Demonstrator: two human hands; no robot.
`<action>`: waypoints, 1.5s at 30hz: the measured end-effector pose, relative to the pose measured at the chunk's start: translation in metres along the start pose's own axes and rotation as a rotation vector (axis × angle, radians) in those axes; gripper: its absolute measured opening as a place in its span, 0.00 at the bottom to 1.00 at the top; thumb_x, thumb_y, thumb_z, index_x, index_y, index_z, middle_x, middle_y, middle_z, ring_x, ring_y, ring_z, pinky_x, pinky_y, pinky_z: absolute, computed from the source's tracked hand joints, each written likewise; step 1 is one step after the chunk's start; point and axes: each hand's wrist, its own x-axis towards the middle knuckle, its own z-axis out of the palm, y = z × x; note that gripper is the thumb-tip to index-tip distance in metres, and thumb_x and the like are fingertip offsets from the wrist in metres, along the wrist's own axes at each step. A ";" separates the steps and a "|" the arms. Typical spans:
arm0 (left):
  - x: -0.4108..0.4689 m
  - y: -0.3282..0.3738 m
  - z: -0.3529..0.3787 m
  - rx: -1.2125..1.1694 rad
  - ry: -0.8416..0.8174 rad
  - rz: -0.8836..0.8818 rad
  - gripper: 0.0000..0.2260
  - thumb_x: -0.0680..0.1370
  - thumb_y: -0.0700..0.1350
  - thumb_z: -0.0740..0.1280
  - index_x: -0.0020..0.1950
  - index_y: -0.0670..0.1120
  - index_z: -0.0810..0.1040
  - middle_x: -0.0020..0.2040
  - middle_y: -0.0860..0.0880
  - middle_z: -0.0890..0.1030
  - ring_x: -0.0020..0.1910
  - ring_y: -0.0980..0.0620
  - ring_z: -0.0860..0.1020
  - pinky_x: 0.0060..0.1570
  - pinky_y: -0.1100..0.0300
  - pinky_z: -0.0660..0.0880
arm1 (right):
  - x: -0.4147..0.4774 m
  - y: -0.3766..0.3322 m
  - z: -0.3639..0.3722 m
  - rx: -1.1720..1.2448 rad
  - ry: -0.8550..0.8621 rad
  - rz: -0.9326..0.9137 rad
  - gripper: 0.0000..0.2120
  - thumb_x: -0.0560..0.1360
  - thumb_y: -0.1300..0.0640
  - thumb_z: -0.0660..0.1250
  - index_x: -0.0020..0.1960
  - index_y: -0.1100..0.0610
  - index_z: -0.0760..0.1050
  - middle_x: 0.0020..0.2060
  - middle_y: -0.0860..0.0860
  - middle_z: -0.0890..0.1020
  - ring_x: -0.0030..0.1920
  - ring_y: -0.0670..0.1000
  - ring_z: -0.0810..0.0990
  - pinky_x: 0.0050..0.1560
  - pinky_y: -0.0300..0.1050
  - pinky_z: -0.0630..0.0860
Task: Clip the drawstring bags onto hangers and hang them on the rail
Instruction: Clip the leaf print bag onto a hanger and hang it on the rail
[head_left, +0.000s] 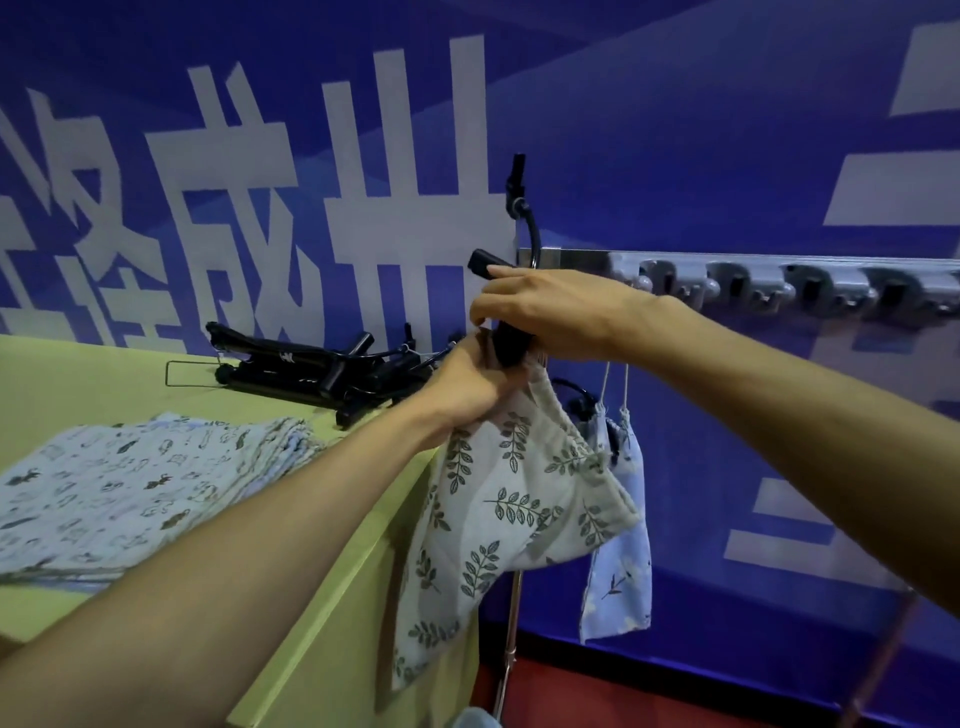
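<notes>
Behind everything stands the blue banner wall (675, 156), and across it runs the rail (779, 283) with its row of grey hook holders. To your left the green table (78, 384) carries a flat stack of printed bags (130, 483) and, near the wall, a heap of black hangers (311, 371). A light blue bag (621, 561) already hangs below the rail by its white cords.

The leaf-print bag (498, 509) droops off the table's edge, held up only at its top hem, just under the rail's left end. Your right hand (561, 317) is curled down over the black hanger (506, 340), fingers closed around its clip. Your left hand (475, 384) bunches the hem and presses it up against that clip.

The bag probably isn't seated yet. If only the gathered drawstring channel gets caught, it could slip out under the cloth's own weight. One corner already sags, so a lopsided bite may leave it crooked.
</notes>
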 end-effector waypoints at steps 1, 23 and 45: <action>0.001 -0.002 -0.001 -0.007 0.003 -0.007 0.16 0.74 0.46 0.72 0.60 0.47 0.75 0.50 0.47 0.83 0.44 0.54 0.83 0.41 0.59 0.80 | -0.002 0.001 0.003 0.034 0.012 -0.007 0.17 0.72 0.69 0.66 0.59 0.58 0.72 0.55 0.55 0.78 0.57 0.58 0.77 0.59 0.59 0.76; -0.003 -0.008 -0.022 -0.471 0.245 -0.368 0.28 0.62 0.50 0.77 0.59 0.41 0.78 0.50 0.40 0.85 0.44 0.43 0.84 0.42 0.52 0.81 | -0.041 -0.032 0.054 0.765 -0.049 0.701 0.18 0.72 0.37 0.68 0.50 0.51 0.78 0.41 0.44 0.82 0.41 0.40 0.78 0.36 0.33 0.70; -0.014 -0.012 -0.038 -0.127 0.271 -0.210 0.10 0.68 0.41 0.71 0.46 0.46 0.75 0.42 0.45 0.81 0.42 0.46 0.80 0.48 0.50 0.78 | -0.022 -0.026 0.049 0.851 0.116 0.719 0.12 0.72 0.44 0.72 0.49 0.51 0.81 0.39 0.44 0.82 0.39 0.40 0.79 0.37 0.32 0.72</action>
